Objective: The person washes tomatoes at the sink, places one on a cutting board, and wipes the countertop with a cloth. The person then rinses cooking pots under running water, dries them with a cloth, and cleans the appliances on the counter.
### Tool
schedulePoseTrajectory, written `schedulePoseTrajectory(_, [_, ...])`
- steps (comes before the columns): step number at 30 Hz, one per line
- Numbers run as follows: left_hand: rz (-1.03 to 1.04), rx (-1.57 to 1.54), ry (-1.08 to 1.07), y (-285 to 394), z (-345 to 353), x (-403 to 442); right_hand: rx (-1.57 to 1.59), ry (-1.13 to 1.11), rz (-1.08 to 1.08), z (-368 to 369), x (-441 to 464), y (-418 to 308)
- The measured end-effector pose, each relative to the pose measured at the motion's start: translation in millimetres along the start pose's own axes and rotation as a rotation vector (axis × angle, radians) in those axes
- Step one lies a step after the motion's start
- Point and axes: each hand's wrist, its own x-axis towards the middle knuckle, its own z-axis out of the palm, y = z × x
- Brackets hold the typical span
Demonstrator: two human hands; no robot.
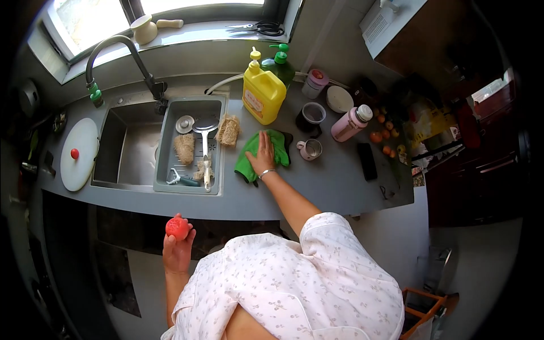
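Observation:
My left hand (178, 252) is closed round a red, round piece of fruit (177, 228), held up in front of the counter's edge. Its top looks rough and bitten, perhaps a tomato. My right hand (263, 157), with a bracelet on the wrist, lies flat with fingers stretched on a crumpled green cloth (246, 165). That cloth rests on the grey counter (243, 203), right of the sink. Just behind it stands a yellow pump jug (264, 93). A small cup (310, 149) sits to the right of the cloth.
Left of my right hand, a draining tray (159, 175) over the sink (133, 141) holds a strainer spoon (205, 136), a peeler (180, 178) and loofah pieces. A pink thermos (351, 123), a dark mug (310, 117) and a white bowl (339, 99) stand right. A round white board (79, 161) lies far left.

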Motion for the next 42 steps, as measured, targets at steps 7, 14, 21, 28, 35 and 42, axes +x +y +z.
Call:
schedulePoseTrajectory(7, [0.082,0.010,0.164,-12.2,16.0,0.7,0.114,0.031,-0.036,10.7,73.7,9.8])
schedulePoseTrajectory(14, [0.125,-0.049,0.225,-23.4,32.7,8.1,0.084,-0.077,-0.114,18.6,113.0,30.3])
schedulePoseTrajectory(21, [0.254,-0.071,0.175,-13.7,44.1,12.2,-0.271,-0.311,-0.283,-9.9,46.9,16.2])
schedulePoseTrajectory(28, [0.456,-0.082,0.172,30.5,48.1,-9.7,-0.221,-0.714,-0.903,-64.6,-73.0,-8.3])
schedulePoseTrajectory(35, [0.451,-0.228,0.291,17.7,16.3,-41.2,-0.054,-0.908,-1.130,-34.7,-76.7,-75.1])
schedulePoseTrajectory(42, [0.460,-0.415,0.482,3.3,-44.6,-93.7,-0.074,-0.911,-1.214,-13.1,-110.2,-114.2])
